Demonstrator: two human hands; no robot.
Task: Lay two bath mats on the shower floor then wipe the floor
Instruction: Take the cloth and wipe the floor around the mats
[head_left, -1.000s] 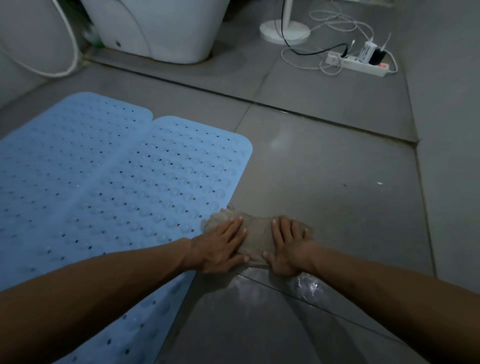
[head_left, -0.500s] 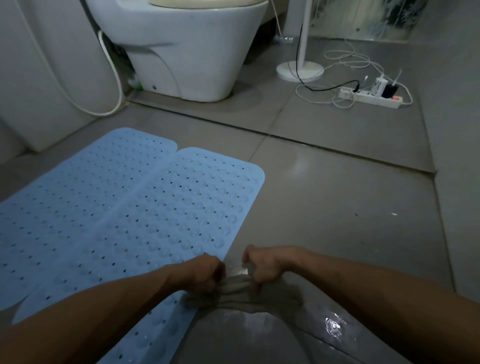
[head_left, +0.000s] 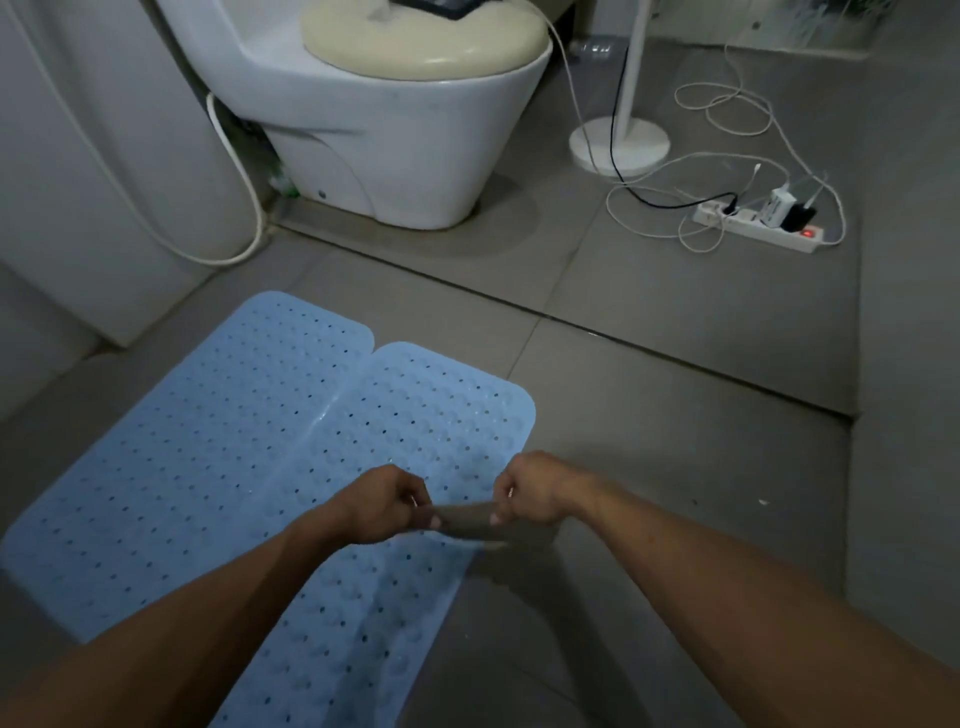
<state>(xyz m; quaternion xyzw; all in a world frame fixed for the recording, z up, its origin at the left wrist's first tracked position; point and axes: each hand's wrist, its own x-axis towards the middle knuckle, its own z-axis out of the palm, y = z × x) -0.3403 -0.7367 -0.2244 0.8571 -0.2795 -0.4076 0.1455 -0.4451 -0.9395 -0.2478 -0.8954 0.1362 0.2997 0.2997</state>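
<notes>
Cloth (head_left: 462, 522) now lifted off floor (head_left: 675, 467), no longer pressed flat; both hands risen toward 12 o'clock. Left hand (head_left: 382, 512) and right hand (head_left: 532, 493) each gripping one cloth end, stretching it between them. Two blue mats (head_left: 234, 441) lying side by side at 9 o'clock, touching.

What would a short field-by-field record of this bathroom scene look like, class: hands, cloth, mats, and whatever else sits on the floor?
left hand: left hand grips one end of the cloth
right hand: right hand grips the other end
cloth: stretched between the fists, blurred
mats: two blue bath mats flat, side by side, edges meeting
floor: grey tiled floor
beyond: toilet; power strip with plugs and a red light; white stand base
</notes>
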